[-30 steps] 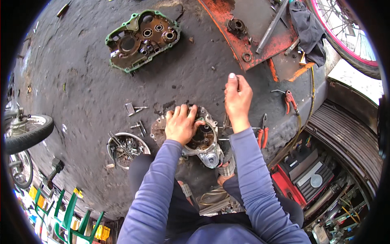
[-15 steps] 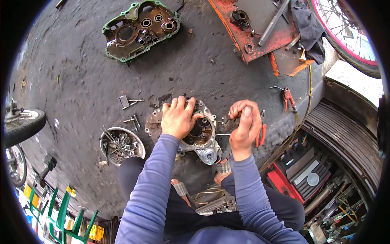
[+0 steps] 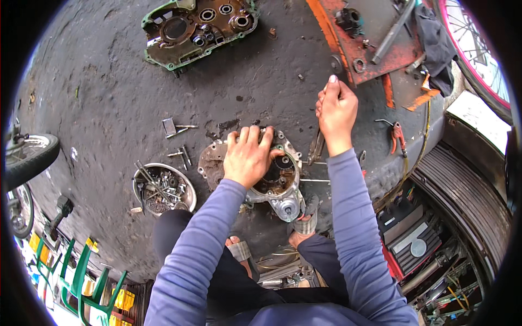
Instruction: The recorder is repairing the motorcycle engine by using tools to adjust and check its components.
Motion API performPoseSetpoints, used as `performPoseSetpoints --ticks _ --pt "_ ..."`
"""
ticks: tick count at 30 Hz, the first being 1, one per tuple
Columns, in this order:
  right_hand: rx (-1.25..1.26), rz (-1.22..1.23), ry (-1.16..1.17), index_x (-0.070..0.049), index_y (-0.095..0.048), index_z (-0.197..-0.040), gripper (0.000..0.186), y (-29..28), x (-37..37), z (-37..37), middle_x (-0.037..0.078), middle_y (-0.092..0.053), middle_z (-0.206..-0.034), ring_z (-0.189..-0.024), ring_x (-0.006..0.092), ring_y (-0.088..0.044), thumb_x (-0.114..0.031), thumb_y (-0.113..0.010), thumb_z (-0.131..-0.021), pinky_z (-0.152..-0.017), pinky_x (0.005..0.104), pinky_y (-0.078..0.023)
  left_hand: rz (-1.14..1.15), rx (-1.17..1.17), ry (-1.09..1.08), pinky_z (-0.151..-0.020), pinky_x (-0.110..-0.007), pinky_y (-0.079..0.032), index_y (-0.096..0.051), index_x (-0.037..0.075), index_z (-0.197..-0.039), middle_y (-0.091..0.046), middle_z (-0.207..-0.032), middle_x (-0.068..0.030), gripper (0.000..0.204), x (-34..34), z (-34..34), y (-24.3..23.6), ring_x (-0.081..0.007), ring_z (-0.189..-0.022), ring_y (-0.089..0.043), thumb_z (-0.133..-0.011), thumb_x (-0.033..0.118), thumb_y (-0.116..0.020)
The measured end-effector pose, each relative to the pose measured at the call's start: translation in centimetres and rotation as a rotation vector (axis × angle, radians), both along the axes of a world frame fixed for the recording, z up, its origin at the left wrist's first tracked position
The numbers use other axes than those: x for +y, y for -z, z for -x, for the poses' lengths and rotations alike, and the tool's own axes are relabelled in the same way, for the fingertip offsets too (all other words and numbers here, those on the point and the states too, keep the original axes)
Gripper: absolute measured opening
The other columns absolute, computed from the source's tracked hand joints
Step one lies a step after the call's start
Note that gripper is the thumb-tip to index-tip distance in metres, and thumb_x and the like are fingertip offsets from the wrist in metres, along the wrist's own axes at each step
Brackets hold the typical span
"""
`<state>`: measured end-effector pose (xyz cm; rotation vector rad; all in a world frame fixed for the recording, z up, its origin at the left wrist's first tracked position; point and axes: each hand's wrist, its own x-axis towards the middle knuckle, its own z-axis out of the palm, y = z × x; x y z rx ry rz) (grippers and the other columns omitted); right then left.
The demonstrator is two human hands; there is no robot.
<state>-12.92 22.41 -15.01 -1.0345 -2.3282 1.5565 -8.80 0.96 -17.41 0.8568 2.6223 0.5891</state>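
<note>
My left hand (image 3: 249,156) is spread over the upper rim of a metal engine case half (image 3: 296,191) on the ground, its thumb curled in at the round opening. This keeps the case gripped. My right hand (image 3: 338,111), raised up and to the right of the case, is a closed fist. Below the fist sticks out a brownish metal tool end (image 3: 316,148). Just past the thumb shows a dark round piece (image 3: 337,63); whether it belongs to what I hold, I cannot tell. Thin metal rods (image 3: 314,180) jut from the case's right side.
Left of the case stands a metal bowl (image 3: 191,202) of bolts and tools. Another case half (image 3: 163,54) with a green gasket edge lies at the far left. A red metal sheet (image 3: 375,73) with parts and a red air blow gun (image 3: 398,138) are at the right.
My right hand has risen away from me, from beside the case to near the red sheet's edge. The dark round piece now shows past it. My left hand stays on the case.
</note>
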Motion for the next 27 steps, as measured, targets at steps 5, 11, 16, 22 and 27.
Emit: performPoseSetpoints --ticks 5,11,16,22,27 --pt "0.056 0.133 0.090 0.000 -0.055 -0.075 0.043 -0.5 -1.5 -1.4 0.001 -0.052 -0.061 -0.057 0.0073 -0.047 -0.032 -0.055 -0.104 -0.052 0.0304 -0.039 0.037 -0.002 0.006 -0.091 -0.046 -0.040 -0.059 0.012 -0.131 -0.057 -0.109 -0.0121 0.057 -0.5 0.2 0.2 -0.0297 -0.107 -0.055 -0.092 0.053 -0.057" --pt "0.130 0.109 0.060 -0.001 -0.055 -0.080 0.037 -3.7 -2.6 -2.6 0.000 -0.051 -0.063 -0.056 0.0073 -0.046 -0.030 -0.054 -0.104 -0.051 0.0279 -0.038 0.038 0.005 0.005 -0.089 -0.046 -0.041 -0.059 0.012 -0.131 -0.057 -0.107 -0.0108 0.057 -0.2 0.2 -0.4 -0.0288 -0.105 -0.056 -0.090 0.053 -0.060" --pt "0.465 0.132 0.012 0.000 -0.054 -0.091 0.027 -6.5 -5.2 -7.9 0.003 -0.053 -0.074 -0.063 0.0072 -0.045 -0.024 -0.052 -0.104 -0.054 0.0239 -0.037 0.050 -0.077 -0.006 -0.089 -0.047 -0.042 -0.062 0.013 -0.129 -0.058 -0.109 -0.0094 0.057 0.0 0.5 -0.8 -0.0272 -0.106 -0.056 -0.089 0.053 -0.061" --pt "0.356 0.196 0.005 -0.001 -0.050 -0.085 0.032 -5.6 -4.1 -6.1 0.001 -0.048 -0.070 -0.062 0.0073 -0.044 -0.026 -0.051 -0.105 -0.054 0.0236 -0.037 0.037 -0.019 0.001 -0.091 -0.047 -0.041 -0.059 0.011 -0.130 -0.056 -0.108 -0.0110 0.057 -0.2 -0.4 -0.1 -0.0289 -0.106 -0.055 -0.091 0.052 -0.060" --pt "0.288 0.277 -0.024 -0.002 -0.048 -0.080 0.035 -6.2 -3.3 -5.6 0.001 -0.046 -0.068 -0.060 0.0080 -0.041 -0.027 -0.048 -0.105 -0.054 0.0261 -0.034 0.034 0.012 -0.006 -0.090 -0.047 -0.041 -0.059 0.011 -0.130 -0.057 -0.108 -0.0113 0.056 -0.2 -0.4 0.4 -0.0290 -0.106 -0.055 -0.091 0.051 -0.059"
